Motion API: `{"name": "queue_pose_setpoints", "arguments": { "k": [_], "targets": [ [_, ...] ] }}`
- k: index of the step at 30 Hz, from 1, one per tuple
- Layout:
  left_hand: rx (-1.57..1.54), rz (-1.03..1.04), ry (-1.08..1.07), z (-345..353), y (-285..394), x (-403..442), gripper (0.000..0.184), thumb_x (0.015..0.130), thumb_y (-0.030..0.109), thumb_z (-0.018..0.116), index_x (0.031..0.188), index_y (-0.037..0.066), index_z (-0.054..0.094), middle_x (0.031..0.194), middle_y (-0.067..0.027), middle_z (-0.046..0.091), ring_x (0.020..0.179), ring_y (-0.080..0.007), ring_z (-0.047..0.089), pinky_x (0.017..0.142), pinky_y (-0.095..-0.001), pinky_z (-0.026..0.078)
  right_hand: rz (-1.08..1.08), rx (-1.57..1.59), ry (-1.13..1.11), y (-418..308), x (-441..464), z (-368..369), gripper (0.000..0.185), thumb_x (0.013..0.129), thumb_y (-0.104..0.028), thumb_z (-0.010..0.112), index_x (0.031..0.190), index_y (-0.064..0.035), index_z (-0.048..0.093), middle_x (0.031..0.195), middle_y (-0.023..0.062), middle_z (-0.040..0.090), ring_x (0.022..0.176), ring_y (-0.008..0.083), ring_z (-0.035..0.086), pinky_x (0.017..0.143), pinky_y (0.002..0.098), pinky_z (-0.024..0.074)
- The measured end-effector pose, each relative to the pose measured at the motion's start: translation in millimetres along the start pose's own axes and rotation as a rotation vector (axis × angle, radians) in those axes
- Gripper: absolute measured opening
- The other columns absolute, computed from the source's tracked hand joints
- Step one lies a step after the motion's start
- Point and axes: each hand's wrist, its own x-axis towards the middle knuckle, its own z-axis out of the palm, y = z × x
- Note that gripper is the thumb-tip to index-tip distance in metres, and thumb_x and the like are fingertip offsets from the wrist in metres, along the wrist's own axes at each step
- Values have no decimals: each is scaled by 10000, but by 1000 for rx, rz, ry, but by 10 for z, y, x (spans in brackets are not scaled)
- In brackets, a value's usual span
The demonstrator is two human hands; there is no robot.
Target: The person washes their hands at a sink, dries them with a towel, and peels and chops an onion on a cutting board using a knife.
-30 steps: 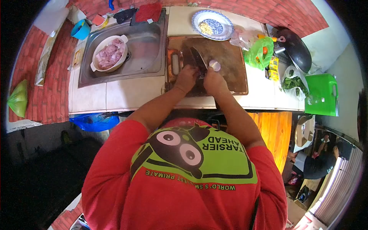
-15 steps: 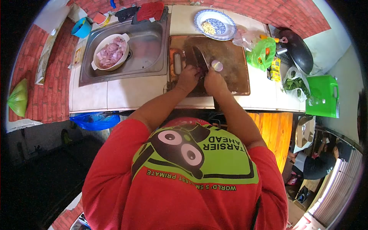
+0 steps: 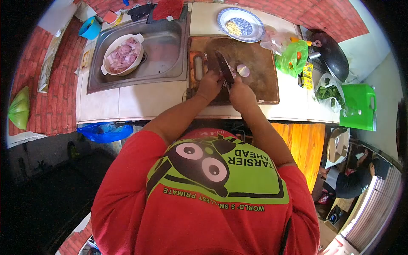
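A brown wooden cutting board (image 3: 261, 85) lies on the tiled counter in front of me. My right hand (image 3: 243, 95) is closed round the handle of a kitchen knife (image 3: 224, 67), whose dark blade points away and slightly left. Left of the blade, my left hand (image 3: 209, 86) has its fingers curled in against the board; what they press on is mostly hidden, with small pale bits near the fingertips. A cut piece of onion (image 3: 243, 70), purple and white, rests on the board just right of the knife.
Left is a metal sink (image 3: 163, 68) with a white pot (image 3: 105, 63) of raw meat. Behind the board stands a blue-patterned plate (image 3: 254, 34) with chopped pale bits. To the right are a green plastic bag (image 3: 289, 63), a black wok (image 3: 329, 55) and a green jug (image 3: 355, 102).
The knife and my right hand have shifted slightly right, and the blade has changed angle a little. My left hand stays almost in place. The whole view has moved slightly.
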Motion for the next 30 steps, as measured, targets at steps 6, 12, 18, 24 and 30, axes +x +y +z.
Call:
{"name": "queue_pose_setpoints", "arguments": {
  "k": [6,12,18,24,30],
  "targets": [
    [18,-6,-38,30,-27,9,127,737,77,668,854,27,675,847,-160,606,799,-345,602,724,-423,504,-30,38,74,-86,164,-77,259,900,-181,434,1040,35,456,812,331,608,824,501,595,742,574,461],
    [-29,-73,-12,-2,20,18,138,734,78,672,857,16,686,882,-169,618,819,-343,616,740,-414,510,-47,82,85,-93,-28,-213,248,911,-184,455,1006,44,459,785,331,601,788,501,595,695,574,464],
    [-14,-50,-5,6,-15,28,156,722,76,676,862,8,683,878,-170,615,830,-343,614,747,-411,509,-19,-21,26,84,-9,-1,246,909,-171,462,1008,54,448,762,323,603,774,497,598,691,573,468],
    [-7,-92,-53,-42,33,48,171,707,53,662,874,17,682,846,-169,590,823,-347,601,727,-417,504,-49,-10,5,125,93,37,247,906,-170,466,999,58,451,789,329,605,806,493,601,699,562,478],
    [-57,-62,-5,-6,-2,65,139,712,45,645,845,32,682,820,-161,566,791,-354,583,713,-437,490,-58,53,25,210,296,139,258,907,-182,470,969,69,477,819,324,610,809,489,600,713,550,476]
  ]
}}
